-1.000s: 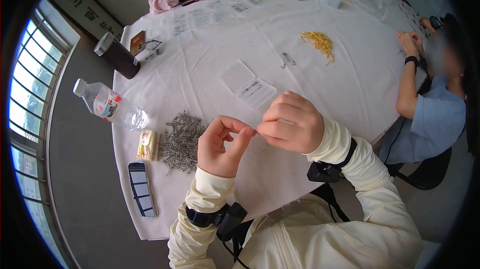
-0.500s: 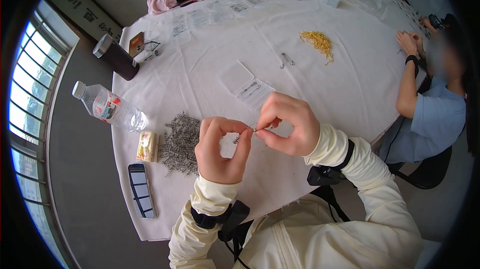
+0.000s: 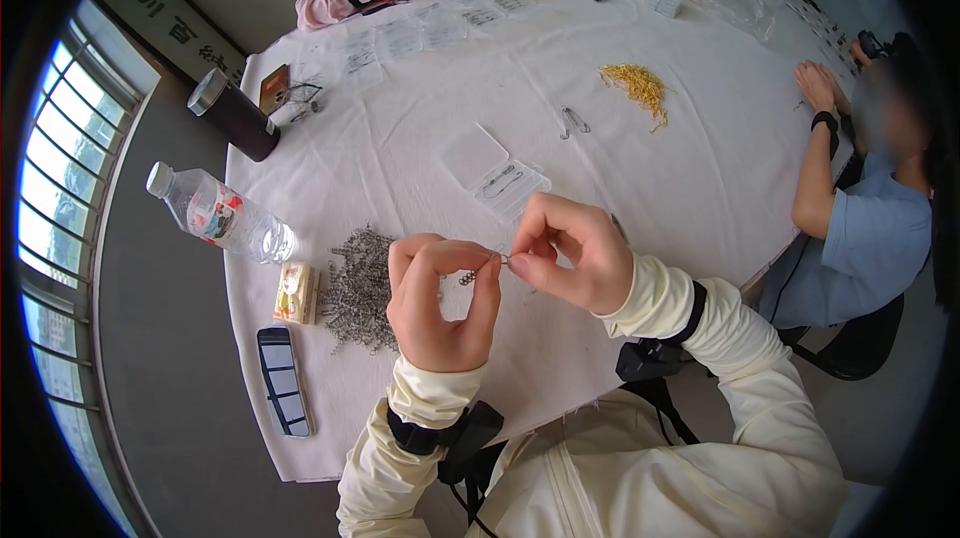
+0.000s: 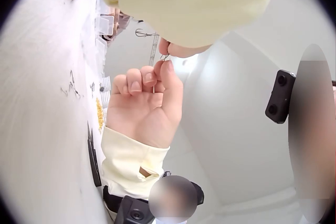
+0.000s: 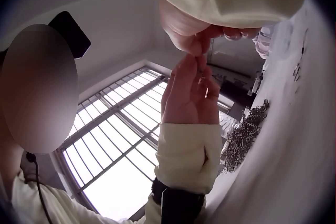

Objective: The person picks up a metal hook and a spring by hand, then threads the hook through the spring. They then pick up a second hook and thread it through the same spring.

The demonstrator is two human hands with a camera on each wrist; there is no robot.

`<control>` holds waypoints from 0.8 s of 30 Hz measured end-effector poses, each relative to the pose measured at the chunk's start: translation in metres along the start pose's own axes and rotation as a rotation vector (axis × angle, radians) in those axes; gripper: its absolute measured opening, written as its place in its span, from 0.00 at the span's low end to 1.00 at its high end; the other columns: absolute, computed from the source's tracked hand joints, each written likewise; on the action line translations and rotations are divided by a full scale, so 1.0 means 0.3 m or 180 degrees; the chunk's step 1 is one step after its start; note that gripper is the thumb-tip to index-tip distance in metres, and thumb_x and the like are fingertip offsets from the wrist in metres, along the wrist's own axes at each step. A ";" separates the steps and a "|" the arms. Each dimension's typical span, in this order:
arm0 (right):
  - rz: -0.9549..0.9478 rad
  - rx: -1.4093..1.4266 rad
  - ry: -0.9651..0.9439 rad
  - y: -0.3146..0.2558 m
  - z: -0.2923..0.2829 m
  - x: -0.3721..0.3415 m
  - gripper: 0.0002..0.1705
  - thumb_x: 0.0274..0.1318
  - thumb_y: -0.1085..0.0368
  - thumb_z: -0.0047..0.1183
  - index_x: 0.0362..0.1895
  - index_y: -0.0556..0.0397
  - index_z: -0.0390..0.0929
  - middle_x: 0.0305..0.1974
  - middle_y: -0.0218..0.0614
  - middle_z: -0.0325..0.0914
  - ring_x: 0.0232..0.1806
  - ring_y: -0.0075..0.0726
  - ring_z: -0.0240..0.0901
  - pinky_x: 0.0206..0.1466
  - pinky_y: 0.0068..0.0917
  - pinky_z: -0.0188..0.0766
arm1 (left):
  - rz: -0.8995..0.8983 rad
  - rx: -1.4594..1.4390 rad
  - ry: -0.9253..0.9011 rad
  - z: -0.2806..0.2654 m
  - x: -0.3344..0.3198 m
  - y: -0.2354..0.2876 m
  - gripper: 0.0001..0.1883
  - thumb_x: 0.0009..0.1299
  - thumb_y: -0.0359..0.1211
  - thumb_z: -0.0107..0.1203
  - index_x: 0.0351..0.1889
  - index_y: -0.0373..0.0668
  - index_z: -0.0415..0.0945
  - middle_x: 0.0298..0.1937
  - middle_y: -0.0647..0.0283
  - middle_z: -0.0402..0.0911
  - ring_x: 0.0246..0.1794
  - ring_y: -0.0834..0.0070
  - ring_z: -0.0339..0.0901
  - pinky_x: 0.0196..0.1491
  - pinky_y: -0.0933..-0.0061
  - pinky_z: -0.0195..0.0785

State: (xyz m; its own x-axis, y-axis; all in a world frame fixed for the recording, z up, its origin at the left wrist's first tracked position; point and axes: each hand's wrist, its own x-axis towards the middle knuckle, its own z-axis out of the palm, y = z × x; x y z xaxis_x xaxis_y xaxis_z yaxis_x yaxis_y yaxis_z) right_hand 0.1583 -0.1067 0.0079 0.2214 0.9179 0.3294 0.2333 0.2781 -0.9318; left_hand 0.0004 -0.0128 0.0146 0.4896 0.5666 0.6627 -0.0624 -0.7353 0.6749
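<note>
My left hand [image 3: 440, 303] and right hand [image 3: 575, 253] meet fingertip to fingertip above the white-covered table. Between them a small metal wire piece [image 4: 164, 57] is pinched by thumb and forefinger on each side. A thin dark wire hook [image 4: 143, 33] juts out beside my left fingers in the left wrist view. In the head view a small dark metal bit [image 3: 467, 278] shows through the gap inside my left hand. To the left of that hand lies a heap of grey metal wire pieces [image 3: 360, 288]. Beyond the hands is an opened clear plastic box [image 3: 512, 190] holding dark wire pieces.
At left are a water bottle [image 3: 215, 208], dark flask [image 3: 235, 113], tissue pack [image 3: 296, 293] and phone [image 3: 284, 383]. A yellow heap [image 3: 635, 86] and wire pieces [image 3: 573, 122] lie further out. A black pointed tool [image 4: 93, 155] lies on the table. Other people sit around the table.
Both hands have shifted slightly to the left, still meeting at the fingertips. My right fingers have opened out of their tighter curl, and the wire between the tips now shows.
</note>
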 end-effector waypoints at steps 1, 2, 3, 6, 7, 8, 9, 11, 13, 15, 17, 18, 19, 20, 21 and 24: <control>0.0088 0.0147 0.0040 0.008 0.005 0.001 0.05 0.56 0.69 0.59 0.34 0.54 0.75 0.30 0.25 0.73 0.30 0.18 0.64 0.34 0.19 0.63 | 0.0066 0.0054 0.0000 0.000 0.001 -0.001 0.10 0.58 0.18 0.63 0.34 0.40 0.78 0.34 0.66 0.83 0.38 0.68 0.72 0.44 0.71 0.68; 0.0175 0.0293 0.0081 0.014 0.009 0.003 0.06 0.56 0.66 0.60 0.34 0.54 0.76 0.28 0.23 0.74 0.28 0.16 0.63 0.32 0.19 0.63 | 0.0131 0.0108 -0.0001 -0.001 0.001 -0.002 0.10 0.57 0.18 0.63 0.34 0.40 0.78 0.34 0.66 0.83 0.38 0.68 0.72 0.44 0.70 0.68; 0.0175 0.0294 0.0083 0.015 0.012 0.006 0.06 0.56 0.66 0.60 0.34 0.54 0.76 0.28 0.23 0.74 0.28 0.16 0.63 0.32 0.19 0.63 | 0.0132 0.0108 -0.0002 -0.002 0.002 -0.002 0.10 0.57 0.18 0.63 0.34 0.40 0.78 0.34 0.66 0.83 0.38 0.68 0.72 0.44 0.70 0.68; 0.0353 0.0542 0.0029 0.015 0.014 0.009 0.08 0.58 0.65 0.59 0.37 0.55 0.78 0.30 0.24 0.76 0.31 0.16 0.67 0.35 0.18 0.65 | 0.0182 0.0166 -0.0013 -0.003 0.004 -0.001 0.11 0.57 0.18 0.64 0.34 0.41 0.78 0.34 0.66 0.83 0.39 0.67 0.72 0.44 0.70 0.67; 0.0406 0.0663 0.0012 0.014 0.015 0.008 0.08 0.59 0.64 0.58 0.39 0.56 0.79 0.31 0.24 0.77 0.33 0.16 0.69 0.37 0.18 0.66 | 0.0209 0.0203 -0.0027 -0.003 0.004 -0.001 0.11 0.57 0.18 0.64 0.34 0.41 0.78 0.34 0.66 0.83 0.39 0.67 0.72 0.44 0.70 0.67; 0.0458 0.0785 -0.0007 0.014 0.015 0.007 0.09 0.60 0.64 0.58 0.40 0.57 0.79 0.32 0.25 0.77 0.34 0.17 0.70 0.39 0.18 0.67 | 0.0235 0.0240 -0.0041 -0.004 0.005 -0.001 0.11 0.57 0.18 0.64 0.34 0.41 0.78 0.34 0.66 0.83 0.38 0.67 0.72 0.44 0.70 0.67; 0.0457 0.0786 -0.0006 0.012 0.014 0.007 0.09 0.60 0.64 0.58 0.40 0.57 0.79 0.32 0.25 0.77 0.34 0.17 0.70 0.39 0.18 0.67 | 0.0235 0.0241 -0.0042 -0.004 0.005 -0.002 0.11 0.57 0.18 0.64 0.34 0.41 0.78 0.34 0.66 0.83 0.38 0.67 0.72 0.44 0.70 0.67; 0.0547 0.0940 -0.0034 0.007 0.010 0.006 0.09 0.61 0.65 0.58 0.39 0.57 0.79 0.32 0.26 0.77 0.35 0.17 0.71 0.40 0.18 0.68 | 0.0271 0.0270 -0.0042 -0.004 0.004 -0.006 0.11 0.57 0.18 0.64 0.34 0.41 0.78 0.35 0.66 0.83 0.38 0.67 0.72 0.45 0.70 0.67; 0.0559 0.0933 -0.0015 0.010 0.010 0.006 0.08 0.61 0.65 0.58 0.39 0.57 0.79 0.32 0.26 0.77 0.35 0.17 0.71 0.40 0.18 0.68 | 0.0232 0.0260 -0.0048 -0.003 0.004 -0.006 0.11 0.56 0.18 0.64 0.34 0.41 0.78 0.35 0.66 0.83 0.38 0.67 0.72 0.45 0.70 0.67; 0.0573 0.0926 0.0004 0.005 0.008 0.006 0.08 0.61 0.65 0.58 0.39 0.57 0.79 0.32 0.25 0.78 0.35 0.17 0.71 0.39 0.18 0.68 | 0.0192 0.0249 -0.0054 -0.001 0.003 -0.005 0.11 0.56 0.18 0.64 0.34 0.41 0.78 0.35 0.66 0.83 0.38 0.67 0.72 0.45 0.70 0.67; 0.0668 0.0797 -0.0035 -0.013 0.003 0.006 0.05 0.62 0.70 0.55 0.40 0.58 0.76 0.33 0.26 0.74 0.37 0.18 0.68 0.42 0.20 0.68 | -0.0038 0.0047 -0.0097 0.001 0.000 -0.004 0.10 0.59 0.19 0.63 0.35 0.40 0.77 0.35 0.66 0.83 0.37 0.68 0.72 0.45 0.70 0.67; 0.0669 0.0798 -0.0032 -0.005 0.002 0.006 0.05 0.62 0.70 0.55 0.40 0.58 0.76 0.33 0.26 0.74 0.37 0.18 0.68 0.42 0.20 0.68 | -0.0038 0.0046 -0.0100 0.001 -0.007 -0.009 0.10 0.59 0.19 0.63 0.35 0.40 0.77 0.35 0.66 0.83 0.37 0.68 0.72 0.45 0.70 0.67; 0.0507 0.0638 0.0078 0.008 0.003 0.006 0.06 0.61 0.67 0.57 0.39 0.57 0.78 0.33 0.26 0.76 0.35 0.17 0.70 0.40 0.19 0.68 | -0.0391 -0.0180 -0.0164 0.002 -0.018 -0.021 0.08 0.61 0.20 0.63 0.36 0.40 0.77 0.35 0.66 0.83 0.38 0.70 0.73 0.46 0.71 0.67; 0.0345 0.0477 0.0186 0.017 0.002 0.006 0.08 0.60 0.65 0.59 0.38 0.56 0.80 0.32 0.25 0.79 0.33 0.16 0.71 0.38 0.18 0.68 | -0.0744 -0.0405 -0.0227 0.003 -0.026 -0.030 0.06 0.64 0.22 0.62 0.36 0.39 0.76 0.35 0.66 0.83 0.38 0.72 0.75 0.46 0.72 0.67; 0.0346 0.0476 0.0187 0.019 -0.001 0.006 0.08 0.60 0.65 0.59 0.38 0.56 0.80 0.32 0.25 0.79 0.33 0.16 0.71 0.38 0.18 0.68 | -0.0744 -0.0407 -0.0227 0.006 -0.031 -0.032 0.06 0.64 0.22 0.62 0.36 0.39 0.76 0.35 0.66 0.83 0.38 0.72 0.75 0.46 0.72 0.67; 0.0321 0.0361 0.0237 0.025 -0.010 0.010 0.07 0.61 0.66 0.58 0.39 0.56 0.79 0.32 0.24 0.79 0.34 0.16 0.71 0.37 0.19 0.68 | -0.1572 -0.1419 -0.0259 0.010 -0.033 -0.028 0.04 0.71 0.26 0.59 0.39 0.38 0.75 0.37 0.65 0.83 0.41 0.76 0.78 0.46 0.76 0.67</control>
State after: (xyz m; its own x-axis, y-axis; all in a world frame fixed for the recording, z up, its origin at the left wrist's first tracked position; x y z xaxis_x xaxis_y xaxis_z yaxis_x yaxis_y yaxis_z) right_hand 0.1636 -0.1028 0.0024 0.3087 0.9204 0.2399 0.0988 0.2198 -0.9705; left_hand -0.0014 -0.0134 0.0013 0.6159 0.7545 0.2269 -0.1590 -0.1630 0.9737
